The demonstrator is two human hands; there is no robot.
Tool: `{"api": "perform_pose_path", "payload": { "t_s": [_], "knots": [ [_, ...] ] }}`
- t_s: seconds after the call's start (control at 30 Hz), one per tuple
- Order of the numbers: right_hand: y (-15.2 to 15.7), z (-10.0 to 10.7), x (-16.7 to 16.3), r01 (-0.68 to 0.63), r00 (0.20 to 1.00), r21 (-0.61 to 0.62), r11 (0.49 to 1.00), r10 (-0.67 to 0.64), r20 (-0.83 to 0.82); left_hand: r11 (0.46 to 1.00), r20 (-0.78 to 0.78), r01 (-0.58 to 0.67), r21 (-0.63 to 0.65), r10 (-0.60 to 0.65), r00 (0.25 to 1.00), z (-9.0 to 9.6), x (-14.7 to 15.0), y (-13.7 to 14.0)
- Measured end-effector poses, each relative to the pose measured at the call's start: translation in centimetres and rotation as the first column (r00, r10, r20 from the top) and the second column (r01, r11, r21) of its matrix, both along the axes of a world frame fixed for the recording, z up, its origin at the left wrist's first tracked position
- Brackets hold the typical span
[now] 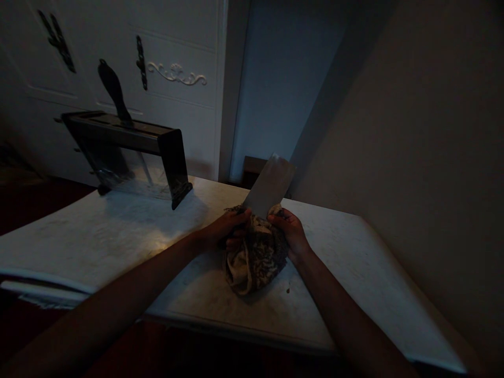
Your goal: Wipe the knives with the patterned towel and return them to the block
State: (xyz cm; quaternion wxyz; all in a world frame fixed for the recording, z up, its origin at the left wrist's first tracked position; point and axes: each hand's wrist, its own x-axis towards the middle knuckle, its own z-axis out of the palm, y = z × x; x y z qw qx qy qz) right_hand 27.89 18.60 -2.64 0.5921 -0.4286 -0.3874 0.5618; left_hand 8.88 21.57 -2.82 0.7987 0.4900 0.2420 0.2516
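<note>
A cleaver point(271, 185) with a broad metal blade points up and away from me over the table. My left hand point(230, 230) is closed around its dark handle end, which the fingers mostly hide. My right hand point(292, 232) is closed on a bunched, brown patterned cloth point(258, 260), its thumb close to the blade's lower right edge. The cloth hangs between both hands, just below the blade, its lower part near the tabletop.
The white table point(334, 252) has worn edges. At its back left stands a black knife block point(169, 152) with clear sides, holding a black-handled knife point(114, 89). Behind are white cabinet doors point(185, 121); a wall point(413, 131) borders the right side. The room is dim.
</note>
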Motion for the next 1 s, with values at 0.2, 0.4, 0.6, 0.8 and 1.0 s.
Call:
{"api": "perform_pose_path", "payload": {
  "t_s": [0.2, 0.4, 0.6, 0.8, 1.0],
  "knots": [
    [0.2, -0.1, 0.0, 0.093, 0.995, 0.017, 0.995, -0.093, -0.040, 0.979, -0.009, -0.168, 0.113, 0.170, 0.985, -0.1, 0.8, 0.2],
    [0.2, -0.1, 0.0, 0.154, 0.985, 0.043, 0.987, -0.150, -0.081, 0.940, 0.002, -0.299, 0.168, 0.303, 0.953, -0.3, 1.2, 0.3],
    [0.3, 0.4, -0.1, 0.169, 0.981, 0.056, 0.984, -0.162, -0.109, 0.937, 0.036, -0.327, 0.125, 0.325, 0.945, 0.0, 1.3, -0.3],
    [0.6, 0.3, 2.0, 0.200, 0.966, 0.029, 0.979, -0.192, -0.173, 0.934, 0.108, -0.357, 0.001, 0.355, 0.928, -0.1, 1.0, -0.3],
    [0.3, -0.5, 0.7, 0.076, 0.984, -0.031, 0.997, -0.080, -0.159, 0.938, 0.213, -0.339, -0.069, 0.345, 0.914, 0.5, 0.6, -0.3]
  ]
}}
